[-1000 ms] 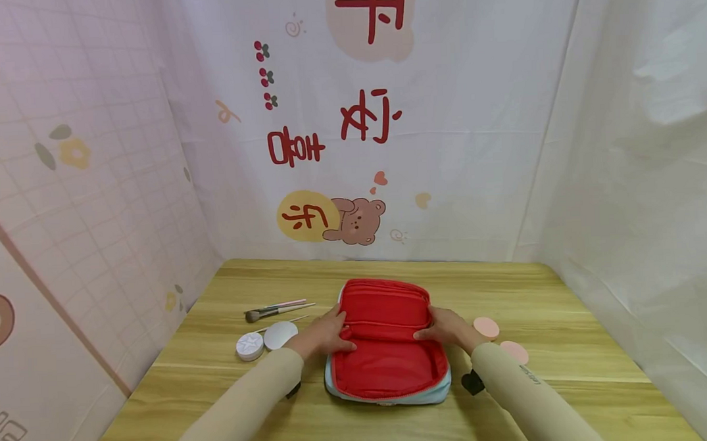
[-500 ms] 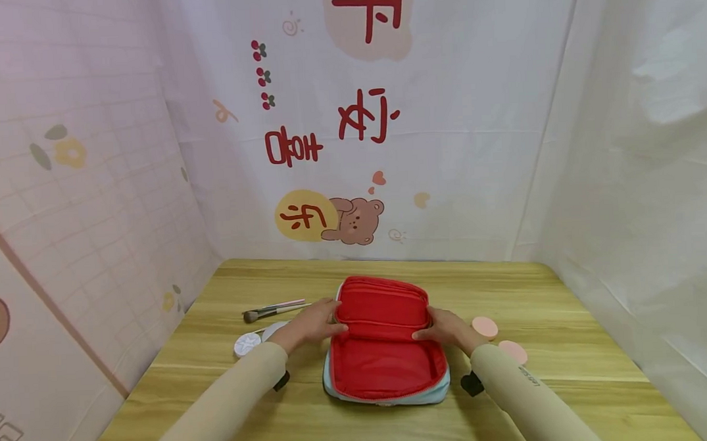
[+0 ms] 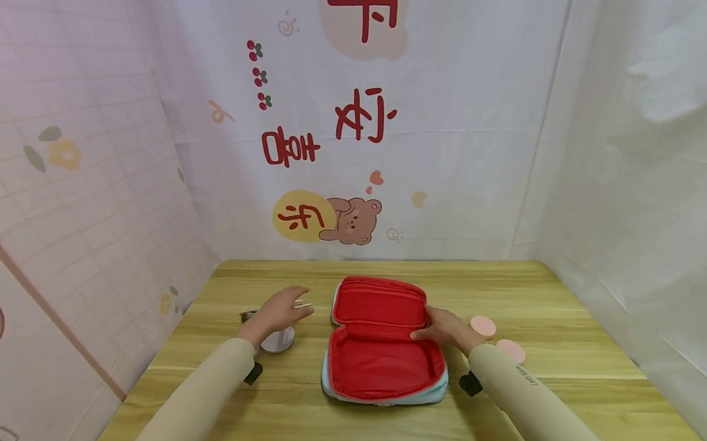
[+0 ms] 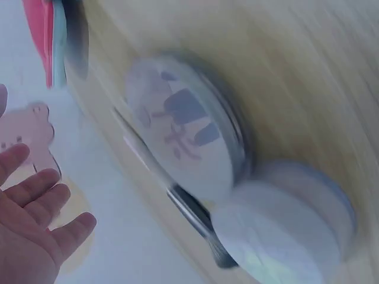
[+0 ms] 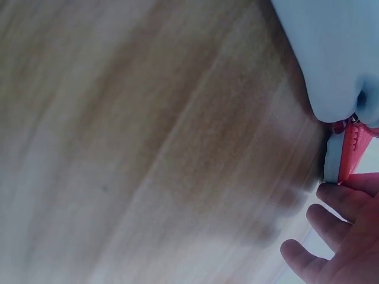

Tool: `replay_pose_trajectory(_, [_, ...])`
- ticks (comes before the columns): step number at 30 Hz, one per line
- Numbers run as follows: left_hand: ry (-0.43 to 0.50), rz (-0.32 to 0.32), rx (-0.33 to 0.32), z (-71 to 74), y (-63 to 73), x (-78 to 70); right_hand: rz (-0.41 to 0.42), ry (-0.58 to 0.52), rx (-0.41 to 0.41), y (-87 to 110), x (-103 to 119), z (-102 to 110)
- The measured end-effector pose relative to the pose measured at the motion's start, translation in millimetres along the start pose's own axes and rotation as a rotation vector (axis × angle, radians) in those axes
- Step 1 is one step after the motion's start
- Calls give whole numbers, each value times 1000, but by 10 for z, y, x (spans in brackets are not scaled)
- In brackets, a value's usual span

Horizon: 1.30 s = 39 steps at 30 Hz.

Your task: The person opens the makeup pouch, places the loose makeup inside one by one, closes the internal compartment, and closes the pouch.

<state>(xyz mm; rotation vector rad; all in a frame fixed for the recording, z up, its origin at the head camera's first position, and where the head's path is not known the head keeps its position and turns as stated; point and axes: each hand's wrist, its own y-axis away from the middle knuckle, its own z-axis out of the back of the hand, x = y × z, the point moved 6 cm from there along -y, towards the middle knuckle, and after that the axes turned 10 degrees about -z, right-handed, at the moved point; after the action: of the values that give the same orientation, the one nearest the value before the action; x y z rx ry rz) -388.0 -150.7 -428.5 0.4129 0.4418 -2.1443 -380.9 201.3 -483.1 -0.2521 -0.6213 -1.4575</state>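
Observation:
An unzipped cosmetic bag (image 3: 390, 370), light blue outside with a red lining, lies with its lid (image 3: 381, 301) folded back. My right hand (image 3: 445, 326) pinches the lid's right edge near the hinge, thumb on the red lining. In the right wrist view, the index finger of the hand (image 5: 349, 228) lies against the lid's pale edge, the other fingers loose. My left hand (image 3: 277, 311), its fingers spread and holding nothing, hovers left of the bag, partly covering makeup brushes (image 3: 248, 315) and a round compact (image 3: 278, 341). The left wrist view shows that compact (image 4: 177, 124) with a printed lid.
Beside the compact are a white round case (image 4: 275, 231) and a dark-ferruled brush (image 4: 195, 216). Two pink round discs (image 3: 482, 327) lie right of the bag, close to my right forearm. A printed cloth wall (image 3: 446, 177) stands behind the wooden table (image 3: 363, 437).
My left hand has let go of the bag's left edge and moved left to above the brushes and compact. The right hand stays at the bag's right edge.

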Motion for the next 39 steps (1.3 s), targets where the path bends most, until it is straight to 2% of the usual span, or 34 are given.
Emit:
replay_pose_trajectory(4, [-19,4,-42,127,74,134,8,0,-1,2,5,6])
replay_pose_trajectory(11, [-19,65,-103,326,259,372,-10,-12,2,9,5,6])
replay_pose_trajectory(20, [-63,92,-116,431,411,611,-3,8,0,-3,-19,-1])
replay_pose_trajectory(25, [-68,115,-78,399,469,686,-7,11,3,-7,-25,-3])
replay_pose_trajectory(32, [-50,160,-3,263,481,743,-8,4,3,-18,-36,-8])
replay_pose_trajectory(39, [-187,143,39,171,433,723,-12,-2,4,-3,-18,-3])
